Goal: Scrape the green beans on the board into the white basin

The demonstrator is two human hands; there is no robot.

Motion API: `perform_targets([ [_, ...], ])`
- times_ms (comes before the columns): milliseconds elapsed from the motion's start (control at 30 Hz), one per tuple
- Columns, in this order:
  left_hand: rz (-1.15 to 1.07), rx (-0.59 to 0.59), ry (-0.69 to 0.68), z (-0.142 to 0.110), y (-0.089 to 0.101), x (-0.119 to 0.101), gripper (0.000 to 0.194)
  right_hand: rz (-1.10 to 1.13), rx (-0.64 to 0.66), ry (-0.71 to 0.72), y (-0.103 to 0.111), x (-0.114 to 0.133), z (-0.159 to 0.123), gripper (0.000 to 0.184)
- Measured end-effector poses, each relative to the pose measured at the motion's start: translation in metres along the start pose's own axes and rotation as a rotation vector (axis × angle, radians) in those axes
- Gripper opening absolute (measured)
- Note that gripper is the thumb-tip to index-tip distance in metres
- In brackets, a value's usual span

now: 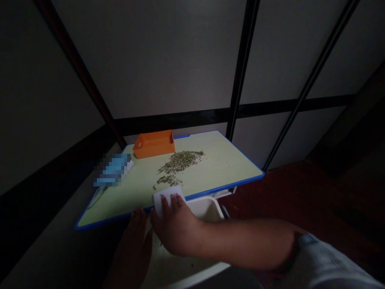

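My right hand (176, 228) grips a small white flat card (167, 197) at the near edge of a pale green board with a blue rim (222, 160). A scatter of small green grains (177, 164) lies on the board just beyond the card. My left hand (134, 245) reaches under the board's near edge beside a white container (207, 208) that sits below that edge. Its fingers are together and partly hidden in the dark.
An orange tray (154, 143) stands at the board's far left corner. A blurred blue object (112, 169) lies on the board's left edge. Dark-framed wall panels (237, 80) rise behind, and a reddish floor (300, 192) lies to the right.
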State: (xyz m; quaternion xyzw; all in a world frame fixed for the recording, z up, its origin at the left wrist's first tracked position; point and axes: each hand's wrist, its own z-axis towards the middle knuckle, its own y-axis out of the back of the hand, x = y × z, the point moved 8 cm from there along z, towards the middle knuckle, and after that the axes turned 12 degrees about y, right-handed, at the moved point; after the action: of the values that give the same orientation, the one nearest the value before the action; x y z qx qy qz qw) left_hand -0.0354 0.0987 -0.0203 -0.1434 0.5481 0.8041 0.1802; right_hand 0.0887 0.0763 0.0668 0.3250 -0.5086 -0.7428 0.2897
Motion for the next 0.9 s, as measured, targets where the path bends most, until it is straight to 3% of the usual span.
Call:
perform_targets([
  [267, 0.035, 0.049, 0.022, 0.0, 0.003, -0.005, 0.054, 0.038, 0.117, 0.032, 0.002, 0.0, -0.003, 0.047],
  [633, 0.091, 0.002, -0.08, -0.002, -0.007, 0.003, 0.053, -0.009, -0.034, 0.023, 0.001, 0.0, -0.006, 0.043],
  [900, 0.108, -0.022, -0.138, -0.004, -0.008, 0.001, 0.057, 0.044, 0.068, 0.002, -0.005, -0.006, -0.003, 0.041],
])
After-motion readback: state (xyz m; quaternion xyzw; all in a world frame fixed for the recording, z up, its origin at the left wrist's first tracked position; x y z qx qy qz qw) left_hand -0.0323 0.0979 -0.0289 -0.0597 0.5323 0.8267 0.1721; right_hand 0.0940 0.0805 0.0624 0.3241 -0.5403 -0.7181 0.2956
